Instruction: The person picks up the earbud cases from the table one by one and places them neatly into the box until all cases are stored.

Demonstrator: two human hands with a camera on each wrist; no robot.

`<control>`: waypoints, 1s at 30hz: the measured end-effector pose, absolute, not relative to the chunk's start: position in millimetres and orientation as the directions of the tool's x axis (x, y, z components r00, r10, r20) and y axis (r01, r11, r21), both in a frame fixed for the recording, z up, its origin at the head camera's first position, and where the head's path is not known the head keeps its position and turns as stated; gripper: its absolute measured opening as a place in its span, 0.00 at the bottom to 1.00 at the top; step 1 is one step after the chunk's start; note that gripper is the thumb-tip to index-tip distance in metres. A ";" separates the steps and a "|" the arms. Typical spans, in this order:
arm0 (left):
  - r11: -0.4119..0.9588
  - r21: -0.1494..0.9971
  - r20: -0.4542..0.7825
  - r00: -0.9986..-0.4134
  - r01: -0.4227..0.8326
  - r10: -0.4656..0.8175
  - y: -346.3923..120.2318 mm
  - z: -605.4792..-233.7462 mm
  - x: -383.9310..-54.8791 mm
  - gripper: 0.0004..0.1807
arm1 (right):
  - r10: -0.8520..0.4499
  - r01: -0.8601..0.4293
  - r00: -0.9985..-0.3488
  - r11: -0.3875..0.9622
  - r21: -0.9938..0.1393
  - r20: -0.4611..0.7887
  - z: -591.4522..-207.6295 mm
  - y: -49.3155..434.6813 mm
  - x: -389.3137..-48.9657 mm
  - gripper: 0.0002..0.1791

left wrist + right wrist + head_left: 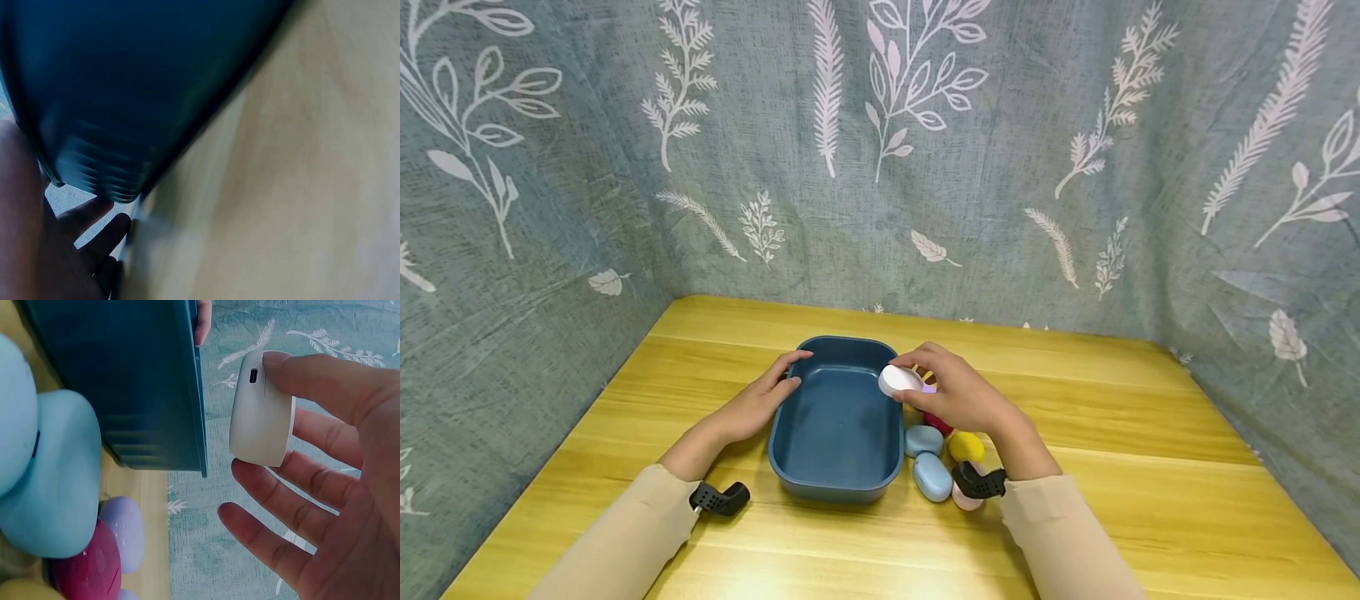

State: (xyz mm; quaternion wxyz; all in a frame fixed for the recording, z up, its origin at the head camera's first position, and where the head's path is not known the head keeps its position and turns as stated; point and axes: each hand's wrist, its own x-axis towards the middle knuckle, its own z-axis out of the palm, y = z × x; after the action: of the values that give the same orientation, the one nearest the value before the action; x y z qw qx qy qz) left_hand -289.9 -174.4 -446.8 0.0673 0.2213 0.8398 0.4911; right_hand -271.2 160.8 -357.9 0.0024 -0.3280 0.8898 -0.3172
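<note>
A white oval case (901,380) with a small charging port is pinched between the thumb and fingers of my right hand (958,396). It is held up over the right rim of a dark blue rectangular bin (838,433); in the right wrist view the white case (259,415) shows its port side beside the bin wall (144,394). My left hand (756,404) holds the bin's left rim, thumb and index fingertip over the edge. In the left wrist view, other fingers (106,237) of that hand lie against the outside near a corner. The bin's visible floor is bare.
Right of the bin lie several rounded cases: two light blue ones (932,477), a yellow (966,447), a pink (967,500), a dark red (90,569) and a lilac (123,528). They sit on a wooden table (1120,483), with a leaf-patterned curtain (850,233) behind.
</note>
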 end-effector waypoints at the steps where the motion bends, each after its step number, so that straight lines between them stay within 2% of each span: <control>1: 0.420 0.856 0.102 -0.894 0.303 0.436 -174.3 -446.7 -289.6 0.24 | -0.587 -0.584 -0.783 0.581 -0.567 0.206 -357.7 160.0 -270.6 0.21; 10: 0.406 0.867 0.089 -0.893 0.287 0.441 -172.5 -443.1 -288.4 0.25 | -0.598 -0.600 -0.773 0.580 -0.551 0.212 -355.4 154.3 -266.2 0.21; 18: 0.430 0.856 0.066 -0.887 0.285 0.457 -166.0 -412.1 -267.0 0.28 | -0.624 -0.624 -0.755 0.590 -0.512 0.201 -356.2 149.3 -261.4 0.19; 30: 0.424 0.863 0.065 -0.891 0.276 0.449 -166.8 -413.5 -265.5 0.29 | -0.646 -0.648 -0.741 0.616 -0.448 0.184 -353.5 140.1 -251.4 0.19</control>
State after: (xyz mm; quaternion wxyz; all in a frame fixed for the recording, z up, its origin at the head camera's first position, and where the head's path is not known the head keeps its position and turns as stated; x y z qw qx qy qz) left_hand -265.5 -166.8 -413.5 0.0880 0.2161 0.8392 0.4913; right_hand -251.4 140.1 -353.5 -0.0020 -0.3599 0.8988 -0.2502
